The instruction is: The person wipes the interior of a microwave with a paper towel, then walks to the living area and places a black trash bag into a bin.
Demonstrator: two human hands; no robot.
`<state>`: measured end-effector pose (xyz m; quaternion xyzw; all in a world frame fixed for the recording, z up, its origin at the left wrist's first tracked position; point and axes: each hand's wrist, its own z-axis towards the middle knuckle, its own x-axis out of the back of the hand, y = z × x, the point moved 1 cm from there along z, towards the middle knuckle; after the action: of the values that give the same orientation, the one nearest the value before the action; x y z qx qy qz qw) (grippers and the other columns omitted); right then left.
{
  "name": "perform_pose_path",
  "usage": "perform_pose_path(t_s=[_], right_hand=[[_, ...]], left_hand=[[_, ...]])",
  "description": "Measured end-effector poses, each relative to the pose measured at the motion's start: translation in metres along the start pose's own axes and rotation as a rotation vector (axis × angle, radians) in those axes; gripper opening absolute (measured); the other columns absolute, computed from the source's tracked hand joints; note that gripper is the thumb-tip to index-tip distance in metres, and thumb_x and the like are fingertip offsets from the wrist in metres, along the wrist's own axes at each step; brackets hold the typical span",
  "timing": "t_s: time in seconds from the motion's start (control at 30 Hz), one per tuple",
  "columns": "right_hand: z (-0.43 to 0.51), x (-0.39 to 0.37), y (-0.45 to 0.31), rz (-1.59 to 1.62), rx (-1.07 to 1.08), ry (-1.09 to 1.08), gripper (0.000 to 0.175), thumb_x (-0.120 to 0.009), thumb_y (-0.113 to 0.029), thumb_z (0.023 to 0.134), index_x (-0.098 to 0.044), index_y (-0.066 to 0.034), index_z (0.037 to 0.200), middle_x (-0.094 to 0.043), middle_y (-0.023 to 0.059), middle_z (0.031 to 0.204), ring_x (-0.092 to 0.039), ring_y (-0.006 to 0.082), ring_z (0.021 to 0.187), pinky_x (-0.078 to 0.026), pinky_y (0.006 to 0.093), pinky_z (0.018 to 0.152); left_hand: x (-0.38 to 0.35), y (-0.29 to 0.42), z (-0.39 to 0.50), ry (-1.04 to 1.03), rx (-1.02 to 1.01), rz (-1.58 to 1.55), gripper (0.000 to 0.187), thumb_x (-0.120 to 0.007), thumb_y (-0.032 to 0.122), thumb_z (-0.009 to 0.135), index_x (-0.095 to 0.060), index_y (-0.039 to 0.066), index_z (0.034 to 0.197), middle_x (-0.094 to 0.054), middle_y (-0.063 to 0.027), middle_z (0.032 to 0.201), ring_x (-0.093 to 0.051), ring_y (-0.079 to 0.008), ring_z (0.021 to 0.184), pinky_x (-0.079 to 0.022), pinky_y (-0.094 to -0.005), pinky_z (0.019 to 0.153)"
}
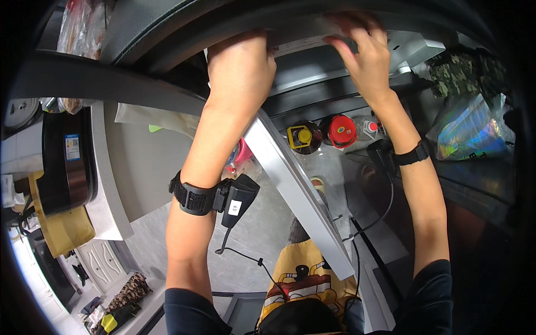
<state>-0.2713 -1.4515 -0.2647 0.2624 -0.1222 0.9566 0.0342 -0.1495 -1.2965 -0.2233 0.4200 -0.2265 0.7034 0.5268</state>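
My left hand [240,63] is raised at the top, its fingers hidden behind a dark padded edge [197,37]. To its right, my right hand [362,50] has spread fingers against or close to a dark appliance-like panel [310,63] that bears a printed label strip. The fingertips of the right hand are blurred, so whether they touch the panel is unclear. A long white and silver door-like panel [297,188] runs diagonally below, between my forearms. Each wrist wears a black strap with a small black device.
Below the dark panel stand a yellow-capped bottle [304,135], a red-lidded container [341,130] and a red-capped clear bottle [369,127]. A shiny iridescent bag [471,130] lies at right. At left are a pale counter edge [111,180] and a black appliance [67,163].
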Motion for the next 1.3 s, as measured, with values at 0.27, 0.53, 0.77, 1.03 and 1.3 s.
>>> perform_pose_path(t_s=[0.27,0.53,0.77,1.03,1.3], right_hand=[[-0.026,0.026,-0.011,0.224,-0.205,0.124,0.027,-0.070,0.000,0.065,-0.064,-0.0050,0.091,-0.063,0.0080,0.087,-0.060,0.0212,0.083,-0.047,0.0311,0.079],[-0.110,0.002,0.015,0.873,-1.584,-0.040,0.032,-0.064,-0.006,0.078,-0.054,0.0037,0.107,-0.064,0.0093,0.092,-0.060,0.0107,0.078,-0.045,0.0205,0.066],[-0.167,-0.024,0.031,0.787,-1.546,0.007,0.028,-0.054,-0.007,0.079,-0.056,0.0062,0.103,-0.064,0.0104,0.091,-0.060,0.0147,0.080,-0.045,0.0225,0.070],[-0.168,-0.037,0.034,0.359,-1.011,0.198,0.019,-0.048,-0.008,0.084,-0.057,-0.0019,0.099,-0.064,0.0143,0.085,-0.061,0.0299,0.076,-0.048,0.0302,0.072],[-0.161,-0.071,0.026,-0.097,-0.345,-0.149,0.026,-0.053,-0.009,0.079,-0.055,0.0023,0.103,-0.059,0.0164,0.106,-0.050,0.0289,0.111,-0.034,0.0404,0.098]], left_hand=[[0.003,0.000,0.002,0.015,0.007,-0.002,0.033,-0.071,0.014,0.065,-0.059,0.000,0.093,-0.060,-0.0162,0.085,-0.056,-0.0348,0.079,-0.045,-0.0385,0.074],[0.006,-0.004,-0.001,-0.078,0.001,0.062,0.031,-0.069,0.022,0.071,-0.060,0.003,0.093,-0.062,-0.0135,0.084,-0.060,-0.0282,0.076,-0.047,-0.0332,0.070],[0.008,0.000,0.000,-0.110,0.059,0.033,0.046,-0.071,0.026,0.073,-0.056,0.000,0.109,-0.065,-0.0129,0.095,-0.063,-0.0251,0.078,-0.047,-0.0309,0.074],[0.006,0.014,-0.008,-0.059,-0.190,0.109,0.070,-0.075,0.025,0.070,-0.039,-0.002,0.125,-0.058,-0.0190,0.110,-0.064,-0.0232,0.073,-0.050,-0.0307,0.068],[0.005,0.005,-0.014,-0.127,-0.113,-0.097,0.075,-0.077,0.010,0.066,-0.036,-0.001,0.127,-0.051,-0.0177,0.122,-0.053,-0.0263,0.110,-0.044,-0.0321,0.089]])
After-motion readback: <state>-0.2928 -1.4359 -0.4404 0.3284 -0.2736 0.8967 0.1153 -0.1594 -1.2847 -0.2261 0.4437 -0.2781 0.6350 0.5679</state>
